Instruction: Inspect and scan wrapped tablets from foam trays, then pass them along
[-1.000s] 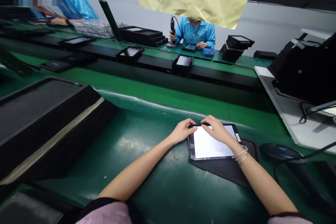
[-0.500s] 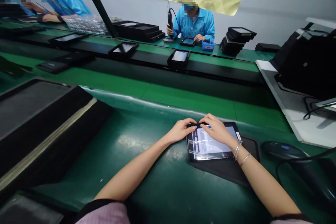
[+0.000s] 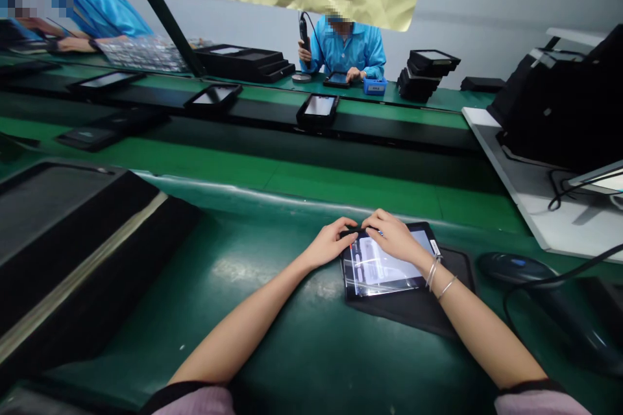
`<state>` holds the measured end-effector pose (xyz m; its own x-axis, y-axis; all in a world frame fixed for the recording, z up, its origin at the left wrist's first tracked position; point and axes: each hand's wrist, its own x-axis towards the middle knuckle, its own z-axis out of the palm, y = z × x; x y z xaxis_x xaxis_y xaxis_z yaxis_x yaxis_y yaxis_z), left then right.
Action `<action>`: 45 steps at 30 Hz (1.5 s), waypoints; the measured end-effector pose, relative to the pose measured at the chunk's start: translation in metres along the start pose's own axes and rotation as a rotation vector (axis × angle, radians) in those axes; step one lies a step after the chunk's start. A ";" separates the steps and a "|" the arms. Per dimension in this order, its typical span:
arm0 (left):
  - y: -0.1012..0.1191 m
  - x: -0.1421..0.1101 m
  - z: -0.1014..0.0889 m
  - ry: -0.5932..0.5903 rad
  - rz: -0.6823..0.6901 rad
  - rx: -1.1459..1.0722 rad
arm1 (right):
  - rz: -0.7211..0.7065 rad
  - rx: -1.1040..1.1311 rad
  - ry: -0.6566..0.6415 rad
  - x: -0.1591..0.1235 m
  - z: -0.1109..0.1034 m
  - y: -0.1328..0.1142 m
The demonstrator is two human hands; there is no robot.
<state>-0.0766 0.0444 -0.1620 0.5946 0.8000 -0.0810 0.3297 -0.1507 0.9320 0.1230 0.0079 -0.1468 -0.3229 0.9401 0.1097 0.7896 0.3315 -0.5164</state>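
A black tablet [image 3: 387,275] with its screen lit lies flat on a dark mat [image 3: 409,316] on the green bench. My left hand [image 3: 327,245] grips its far left corner, thumb at the screen's edge and fingers curled over the rim. Right beside it, my right hand [image 3: 395,238] reaches across the screen and pinches the far edge, its thumb on the glass. The fingertips of both hands almost meet there, and what lies under them is partly hidden. A clear film seems to cover the screen.
A black handheld scanner [image 3: 518,269] with a cable lies right of the tablet. Large black foam trays [image 3: 97,240] stand at left. Beyond the bench, a line carries tablets in black trays [image 3: 318,107]. A co-worker in blue [image 3: 360,48] sits opposite. A white shelf [image 3: 516,185] stands at right.
The whole view has shifted slightly, so the scene sits further left. Both hands keep their hold at the tablet's far edge. The co-worker's hand has moved over their tablet.
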 end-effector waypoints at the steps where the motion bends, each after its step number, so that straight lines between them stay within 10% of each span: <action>1: 0.000 0.000 0.000 -0.004 -0.006 -0.009 | 0.003 -0.004 -0.001 0.000 0.000 -0.001; 15: 0.019 -0.007 -0.003 -0.022 -0.144 -0.108 | -0.030 0.128 0.263 -0.007 -0.008 -0.004; 21: 0.052 -0.021 0.011 0.121 -0.028 -0.394 | 0.260 0.298 0.744 -0.047 -0.052 0.021; 28: 0.118 -0.030 0.020 0.273 -0.062 -0.700 | 0.598 0.853 0.694 -0.122 -0.055 0.027; 35: 0.157 -0.060 0.021 -0.215 0.024 -0.983 | 0.733 1.174 0.851 -0.149 -0.062 0.003; 45: 0.159 -0.100 0.026 -0.254 0.202 -0.767 | 0.705 1.221 0.759 -0.146 -0.046 -0.011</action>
<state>-0.0641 -0.0745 -0.0147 0.7661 0.6310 0.1219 -0.3379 0.2341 0.9116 0.1853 -0.1294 -0.1185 0.5244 0.8142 -0.2492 -0.3298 -0.0756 -0.9410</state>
